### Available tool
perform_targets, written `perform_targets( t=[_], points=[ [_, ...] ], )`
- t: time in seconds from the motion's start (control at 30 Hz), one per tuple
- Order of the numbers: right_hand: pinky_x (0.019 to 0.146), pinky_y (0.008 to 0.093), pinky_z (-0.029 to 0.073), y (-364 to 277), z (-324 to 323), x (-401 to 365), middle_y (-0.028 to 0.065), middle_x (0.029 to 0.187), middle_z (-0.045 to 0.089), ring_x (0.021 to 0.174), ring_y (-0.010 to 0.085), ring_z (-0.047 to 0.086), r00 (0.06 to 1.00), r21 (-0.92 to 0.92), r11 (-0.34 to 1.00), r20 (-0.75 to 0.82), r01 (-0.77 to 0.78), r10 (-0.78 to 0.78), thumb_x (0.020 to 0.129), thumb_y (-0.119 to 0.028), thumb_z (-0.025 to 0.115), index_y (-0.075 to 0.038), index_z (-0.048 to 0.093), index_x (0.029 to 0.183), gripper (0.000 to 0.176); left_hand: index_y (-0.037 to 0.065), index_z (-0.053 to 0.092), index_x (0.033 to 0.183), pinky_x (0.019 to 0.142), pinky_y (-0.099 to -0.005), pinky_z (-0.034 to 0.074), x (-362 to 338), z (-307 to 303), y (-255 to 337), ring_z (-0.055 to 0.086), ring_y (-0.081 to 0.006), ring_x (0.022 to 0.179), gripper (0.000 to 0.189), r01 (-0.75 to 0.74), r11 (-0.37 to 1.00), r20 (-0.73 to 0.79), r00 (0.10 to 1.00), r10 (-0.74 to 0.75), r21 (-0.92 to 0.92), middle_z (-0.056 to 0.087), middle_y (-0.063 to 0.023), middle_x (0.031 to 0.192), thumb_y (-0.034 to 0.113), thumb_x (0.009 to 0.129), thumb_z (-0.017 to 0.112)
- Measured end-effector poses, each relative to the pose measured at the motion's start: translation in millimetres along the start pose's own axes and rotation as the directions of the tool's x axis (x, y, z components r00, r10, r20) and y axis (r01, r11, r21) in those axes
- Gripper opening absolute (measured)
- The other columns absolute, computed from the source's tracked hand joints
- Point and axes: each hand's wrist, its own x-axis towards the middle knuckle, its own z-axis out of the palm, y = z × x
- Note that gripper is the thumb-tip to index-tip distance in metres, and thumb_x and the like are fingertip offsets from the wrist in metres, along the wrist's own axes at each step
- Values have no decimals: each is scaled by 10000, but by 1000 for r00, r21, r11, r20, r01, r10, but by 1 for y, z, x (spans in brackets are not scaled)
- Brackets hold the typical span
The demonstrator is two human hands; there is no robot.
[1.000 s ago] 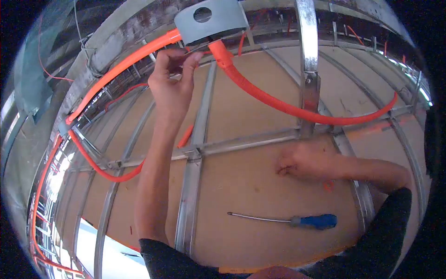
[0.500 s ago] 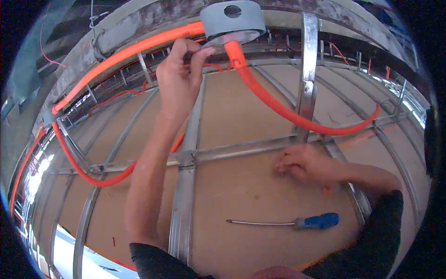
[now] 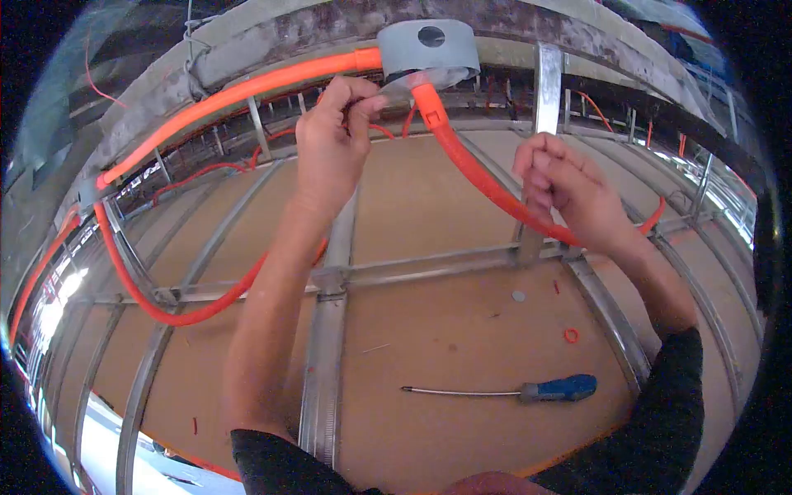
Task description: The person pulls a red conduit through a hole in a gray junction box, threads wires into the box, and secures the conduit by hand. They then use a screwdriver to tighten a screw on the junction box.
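A grey round junction box [image 3: 429, 45] is fixed under a concrete beam, with orange conduit [image 3: 247, 87] entering from the left and another orange conduit [image 3: 470, 169] leaving down to the right. My left hand [image 3: 334, 144] is raised to the box's underside, fingers pinched on a thin cover or part at its rim. My right hand [image 3: 565, 190] is lifted in front of the right conduit, fingers curled closed; whether it holds something small cannot be told.
A blue-handled screwdriver [image 3: 528, 389] lies on the brown board below. A small orange ring [image 3: 570, 335] and a grey disc [image 3: 518, 295] lie nearby. Metal ceiling-frame channels [image 3: 326, 330] cross the board. More orange conduit [image 3: 165, 305] loops at left.
My right hand rose from the board up to the level of the right conduit. The view tilted so the box sits lower in frame. My left hand stays at the box.
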Motion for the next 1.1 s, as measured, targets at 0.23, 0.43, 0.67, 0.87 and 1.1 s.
perform_targets(
  t=[0.23, 0.43, 0.67, 0.87, 1.1],
  points=[
    [535, 212, 313, 1, 0, 41, -63, 718, 320, 612, 47, 317, 989, 95, 993, -135, 67, -54, 969, -179, 430, -57, 541, 1107, 215, 7, 598, 960, 739, -258, 503, -7, -2, -2, 594, -96, 808, 55, 40, 997, 11, 999, -40, -65, 641, -42, 870, -17, 910, 601],
    [535, 215, 308, 15, 7, 68, -73, 720, 324, 609, 39, 308, 968, 128, 992, -252, 17, 15, 985, -217, 473, -58, 550, 1162, 250, 25, 650, 990, 672, -282, 526, -10, 0, 5, 676, -194, 743, 137, -56, 998, -33, 998, 57, 32, 690, -109, 862, -30, 873, 605],
    [538, 226, 319, 20, 29, 86, -65, 735, 393, 620, 38, 335, 910, -5, 995, -405, 97, -91, 945, -250, 620, -113, 550, 1255, 347, 7, 672, 1003, 684, -287, 509, -10, 5, 0, 647, -207, 741, 143, -136, 990, -97, 987, 131, -47, 672, -120, 891, -13, 876, 610],
    [553, 226, 349, 32, 29, 104, -68, 735, 425, 641, 41, 379, 888, -92, 987, -431, 134, -161, 932, -315, 647, -113, 601, 1150, 300, -11, 661, 941, 655, -265, 498, -4, 7, 2, 626, -144, 723, 84, -102, 984, -105, 991, 87, -146, 672, -92, 840, -20, 878, 606],
    [698, 265, 431, 48, 20, 128, -8, 815, 600, 762, 87, 508, 849, -194, 944, -415, 268, -327, 929, -292, 653, -59, 643, 962, 236, -21, 653, 896, 616, -243, 474, 1, 8, 5, 589, -90, 680, 39, -73, 973, -156, 987, 38, -219, 676, -58, 758, -1, 873, 628]
  ],
)
